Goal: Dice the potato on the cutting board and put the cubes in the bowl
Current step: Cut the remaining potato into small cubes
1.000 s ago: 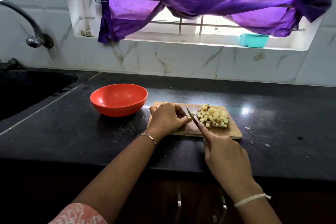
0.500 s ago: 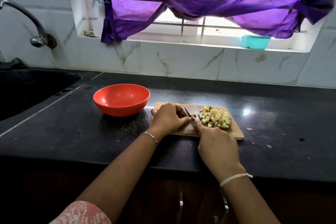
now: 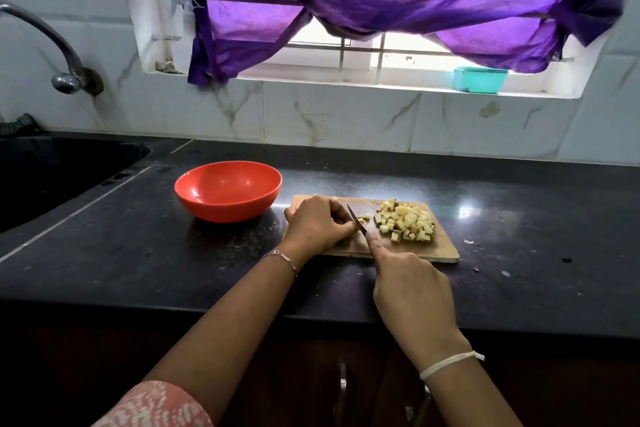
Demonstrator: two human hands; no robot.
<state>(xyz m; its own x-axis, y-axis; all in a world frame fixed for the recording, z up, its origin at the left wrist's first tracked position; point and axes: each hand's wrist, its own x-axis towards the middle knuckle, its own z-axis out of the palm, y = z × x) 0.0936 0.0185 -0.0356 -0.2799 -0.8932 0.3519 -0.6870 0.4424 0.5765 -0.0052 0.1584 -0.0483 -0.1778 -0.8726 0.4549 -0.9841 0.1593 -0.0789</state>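
Steel tap (image 3: 45, 42): far left, arched out from the tiled wall over the sink.
Black sink (image 3: 52, 177): sunk into the counter's left end, rim slanting toward the bowl.
Counter (image 3: 114, 253): dark stone, with open room between sink rim and bowl; front edge straight across under both forearms.
Red bowl (image 3: 228, 191): upright, just beside the board's far left corner, a narrow gap between them.
Left hand (image 3: 317, 224): knuckles up on the board's left part, fingers curled down against the blade; whatever lies under them hidden.
Knife (image 3: 356, 220): slanted, tip pointing away, between the left fingertips and a few loose cubes.
Right hand (image 3: 412, 291): wrapped round the hidden handle, forefinger stretched along the blade's back, over the board's near edge.
Potato cubes (image 3: 405, 222): heaped on the board's right half, short of its right edge.
Cutting board (image 3: 446, 253): wooden, flat, set back from the counter's front edge.
Scraps (image 3: 469, 242): few, small, on the open counter right of the board.
Teal box (image 3: 479, 80): on the window sill, upper right.
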